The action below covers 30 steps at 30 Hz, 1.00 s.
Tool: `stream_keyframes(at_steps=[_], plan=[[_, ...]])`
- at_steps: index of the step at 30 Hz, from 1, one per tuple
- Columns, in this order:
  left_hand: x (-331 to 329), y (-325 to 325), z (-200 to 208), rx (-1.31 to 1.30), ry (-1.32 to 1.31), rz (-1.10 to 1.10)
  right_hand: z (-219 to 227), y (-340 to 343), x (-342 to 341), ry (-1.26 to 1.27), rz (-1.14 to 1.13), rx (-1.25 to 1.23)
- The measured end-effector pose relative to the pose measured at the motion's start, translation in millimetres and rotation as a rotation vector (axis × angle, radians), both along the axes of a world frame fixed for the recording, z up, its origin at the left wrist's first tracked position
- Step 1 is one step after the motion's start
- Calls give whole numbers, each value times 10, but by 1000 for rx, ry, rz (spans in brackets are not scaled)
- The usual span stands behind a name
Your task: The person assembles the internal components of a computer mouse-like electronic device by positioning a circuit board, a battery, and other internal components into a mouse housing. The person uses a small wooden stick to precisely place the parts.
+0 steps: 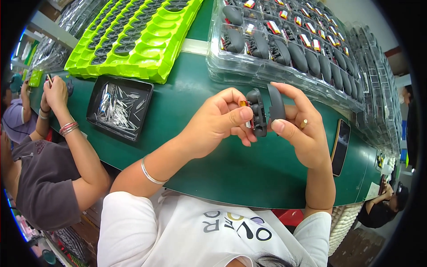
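Black tray (95, 100): metal pins (120, 109) | clear tray (267, 73): grey shells (297, 55) | hands clamped: shell halves (267, 109)

Bare green belt (231, 164) lies below and between the raised hands — open room there. Ahead, a clear tray (284, 71) of dark shells blocks the far side, just beyond the right hand (302, 129). Left of the left hand (213, 122), a black dish (95, 95) of metal pins sits near, with a lime tray (133, 40) behind it. A phone (340, 147) lies just right — a co-worker's arm (80, 151) crowds the left edge.
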<state>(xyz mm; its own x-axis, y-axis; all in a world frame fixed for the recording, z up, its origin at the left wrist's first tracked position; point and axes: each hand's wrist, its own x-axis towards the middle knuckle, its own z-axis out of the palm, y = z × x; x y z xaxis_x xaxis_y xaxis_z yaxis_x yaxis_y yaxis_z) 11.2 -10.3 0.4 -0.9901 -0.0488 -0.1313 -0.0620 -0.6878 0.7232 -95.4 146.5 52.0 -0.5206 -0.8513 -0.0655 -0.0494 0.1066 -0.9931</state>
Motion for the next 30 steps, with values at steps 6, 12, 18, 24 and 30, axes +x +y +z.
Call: stream_keyframes(at_steps=[6, 12, 18, 24, 30], plan=[[8, -8, -6, -23, -9, 4, 34, -9, 2, 68, -6, 55], [2, 6, 0, -18, -4, 2, -3, -9, 13, 96, -23, 37], [18, -3, 31, -4, -10, -1, 12, -13, 18, 101, -4, 45], [29, 1, 13, -7, -11, 0, 36, -2, 35, 115, 14, 73], [29, -10, 26, 17, -5, -4, 65, -19, 37, 131, 24, 95]])
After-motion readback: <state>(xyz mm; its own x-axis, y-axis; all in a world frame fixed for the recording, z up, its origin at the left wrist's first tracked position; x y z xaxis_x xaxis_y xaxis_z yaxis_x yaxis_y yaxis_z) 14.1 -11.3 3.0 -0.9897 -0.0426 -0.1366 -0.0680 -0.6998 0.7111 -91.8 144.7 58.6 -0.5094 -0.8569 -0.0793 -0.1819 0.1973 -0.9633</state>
